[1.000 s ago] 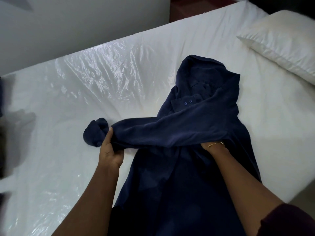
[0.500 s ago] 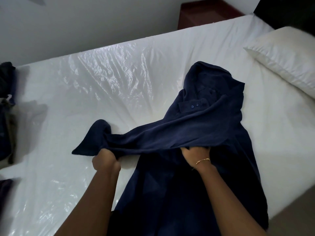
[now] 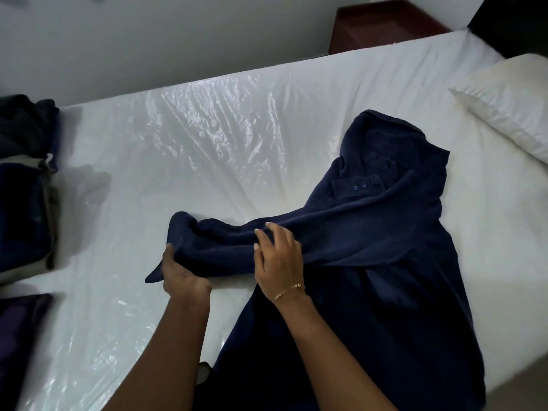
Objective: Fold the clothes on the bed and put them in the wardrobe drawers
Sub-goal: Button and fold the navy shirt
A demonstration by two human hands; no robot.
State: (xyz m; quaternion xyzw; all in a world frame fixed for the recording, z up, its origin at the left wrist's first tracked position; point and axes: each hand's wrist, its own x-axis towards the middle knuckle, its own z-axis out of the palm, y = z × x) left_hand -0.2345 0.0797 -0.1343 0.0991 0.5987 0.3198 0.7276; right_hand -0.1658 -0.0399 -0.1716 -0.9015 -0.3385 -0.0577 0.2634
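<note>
A navy blue buttoned shirt (image 3: 385, 247) lies spread on the white bed (image 3: 207, 161), collar toward the pillow. One long sleeve is drawn across the body to the left. My left hand (image 3: 181, 274) grips the cuff end of that sleeve at the shirt's left side. My right hand (image 3: 277, 256), with a gold bracelet on the wrist, lies on top of the sleeve a little to the right, fingers spread and lightly bent, touching the cloth.
A white pillow (image 3: 510, 111) lies at the right end of the bed. Stacked dark clothes (image 3: 26, 188) sit at the left edge, with a purple piece (image 3: 17, 327) below them. A dark red bedside cabinet (image 3: 382, 25) stands beyond the bed by the wall.
My right hand came out from under the sleeve, moved left and now lies on top of it. My left hand keeps hold of the cuff. The view shifted, showing the clothes stack at left.
</note>
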